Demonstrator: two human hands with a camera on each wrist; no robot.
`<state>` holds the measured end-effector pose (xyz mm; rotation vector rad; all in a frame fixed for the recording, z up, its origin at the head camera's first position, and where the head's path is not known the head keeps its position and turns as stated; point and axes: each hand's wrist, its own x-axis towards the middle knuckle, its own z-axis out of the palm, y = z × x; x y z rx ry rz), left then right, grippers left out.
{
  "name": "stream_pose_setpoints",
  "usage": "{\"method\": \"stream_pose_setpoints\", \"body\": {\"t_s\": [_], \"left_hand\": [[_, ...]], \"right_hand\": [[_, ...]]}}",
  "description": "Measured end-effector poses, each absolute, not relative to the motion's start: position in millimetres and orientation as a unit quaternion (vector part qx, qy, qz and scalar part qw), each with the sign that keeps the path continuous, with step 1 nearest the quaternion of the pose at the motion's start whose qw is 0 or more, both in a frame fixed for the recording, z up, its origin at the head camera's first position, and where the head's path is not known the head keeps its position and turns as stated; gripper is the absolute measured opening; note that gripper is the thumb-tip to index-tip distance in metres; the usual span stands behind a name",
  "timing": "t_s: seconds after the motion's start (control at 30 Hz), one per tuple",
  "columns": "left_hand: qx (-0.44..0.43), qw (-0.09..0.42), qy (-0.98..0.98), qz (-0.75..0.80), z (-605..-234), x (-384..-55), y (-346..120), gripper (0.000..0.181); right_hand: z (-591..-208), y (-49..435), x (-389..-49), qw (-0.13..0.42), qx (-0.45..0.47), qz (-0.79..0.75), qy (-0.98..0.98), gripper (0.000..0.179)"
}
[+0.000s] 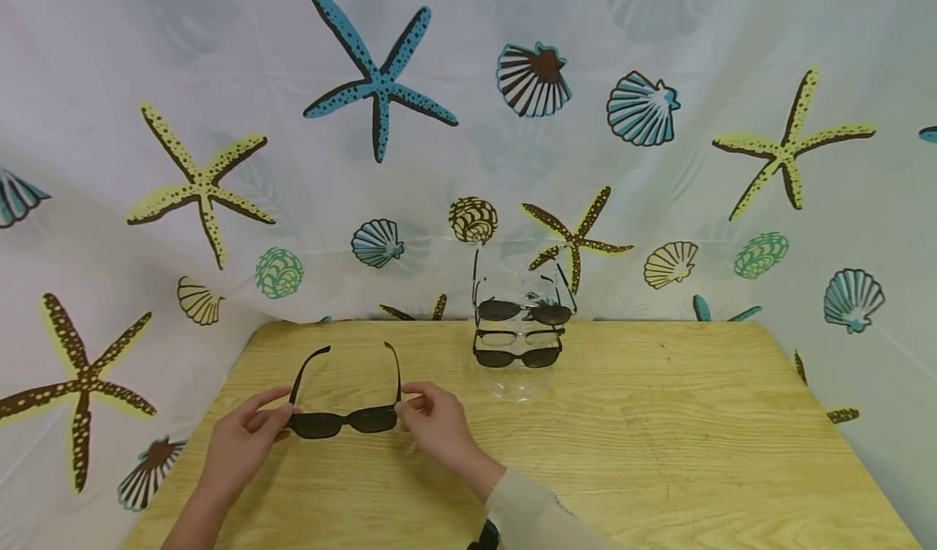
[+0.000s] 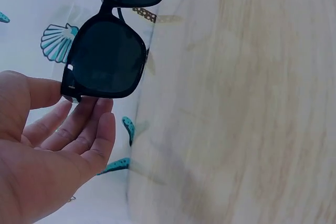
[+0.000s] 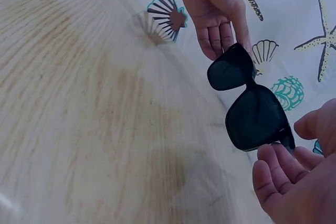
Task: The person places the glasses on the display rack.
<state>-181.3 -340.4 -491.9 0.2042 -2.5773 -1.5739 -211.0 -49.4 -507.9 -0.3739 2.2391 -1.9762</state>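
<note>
Both hands hold a pair of black sunglasses (image 1: 316, 425) over the left part of the table, lenses toward me and temples unfolded, pointing away. My left hand (image 1: 241, 444) pinches the frame at its left hinge, thumb and fingers on either side of the corner. At the opposite hinge, my right hand (image 1: 442, 428) grips the other corner. In the left wrist view, the dark lens (image 2: 107, 56) rises above the fingers of the left hand (image 2: 58, 140). The right wrist view has the sunglasses (image 3: 257, 119) slanting between both hands, above the wood.
A clear stand (image 1: 516, 391) at the table's back middle carries sunglasses (image 1: 499, 311) on top, clear-lens eyeglasses (image 1: 498, 339) beneath, and dark sunglasses (image 1: 540, 358) lowest. A small black object (image 1: 485, 538) shows beside the right sleeve. A shell-and-starfish curtain (image 1: 439, 184) hangs behind the wooden table (image 1: 673, 452).
</note>
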Motion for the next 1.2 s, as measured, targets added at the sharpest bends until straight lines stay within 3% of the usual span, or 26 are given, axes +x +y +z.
{"method": "stream_pose_setpoints", "body": {"t_s": [0.63,1.2], "left_hand": [[0.041,0.073,-0.827,-0.555,-452,-175,-307,0.055],[0.011,0.113,-0.828,-0.55,-420,-170,-287,0.054]], "right_hand": [[-473,-27,-218,0.016,-0.106,-0.682,0.723,0.034],[-435,-8,-211,-0.029,-0.147,-0.687,0.711,0.036]]}}
